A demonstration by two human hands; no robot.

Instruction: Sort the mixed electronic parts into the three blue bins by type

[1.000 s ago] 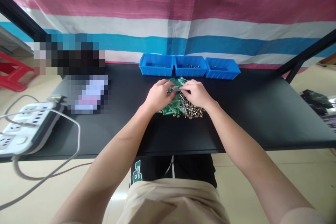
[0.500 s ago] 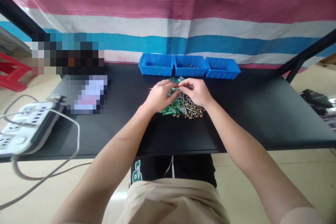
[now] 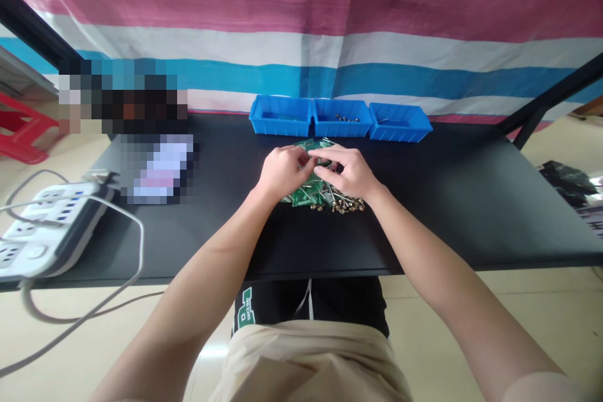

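A mixed pile lies on the black table, with green plastic wall plugs (image 3: pixel 307 193) on its left and brass-headed screws (image 3: pixel 347 202) on its right. Over the pile's left part, my left hand (image 3: pixel 284 171) has its fingers curled in toward the thumb; whatever they pinch is too small or hidden to make out. My right hand (image 3: pixel 351 171) hovers over the right part, thumb and forefinger apart, the forefinger's tip reaching the left fingertips. I see nothing between the right thumb and forefinger. Both hands cover part of the pile.
Behind the pile stand a left blue bin (image 3: pixel 280 125) with a few green pieces, a middle blue bin (image 3: pixel 342 130) with some screws, and a right blue bin (image 3: pixel 400 132) with a thin piece. A white power strip (image 3: pixel 42 226) with cables and a blurred phone-like object (image 3: pixel 164 166) lie left.
My right thumb and forefinger have parted from a pinch, and the right hand has shifted slightly left. My left hand has moved a little left and down, its fingers more curled.
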